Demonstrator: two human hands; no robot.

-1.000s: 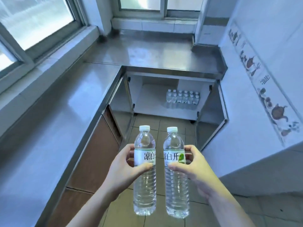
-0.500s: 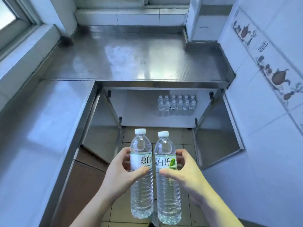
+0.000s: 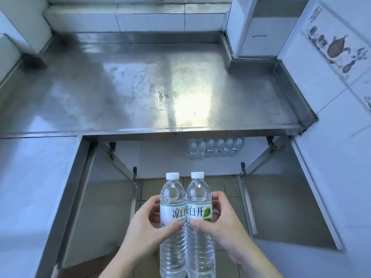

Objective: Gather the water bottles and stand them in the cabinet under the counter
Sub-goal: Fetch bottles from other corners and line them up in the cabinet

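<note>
I carry two clear water bottles with white caps, upright and touching side by side, in front of the open cabinet. My left hand (image 3: 143, 230) grips the left bottle (image 3: 172, 201) around its white label. The right bottle (image 3: 199, 199), whose label bears a green leaf, is held by my right hand (image 3: 222, 227). Inside the cabinet (image 3: 160, 157) under the steel counter (image 3: 140, 87), several bottles (image 3: 215, 148) stand in rows at the back right of the white shelf. Their upper parts are partly hidden by the counter's front edge.
Both steel cabinet doors stand swung out toward me, the left door (image 3: 112, 197) and the right door (image 3: 281, 197). Tiled floor (image 3: 224, 189) lies between them. A tiled wall with a teapot border (image 3: 337, 47) runs close on the right. Another counter (image 3: 36, 197) extends on the left.
I have walked closer to the cabinet and my view has tilted down. The two bottles have come together until they touch. Both hands keep their grip.
</note>
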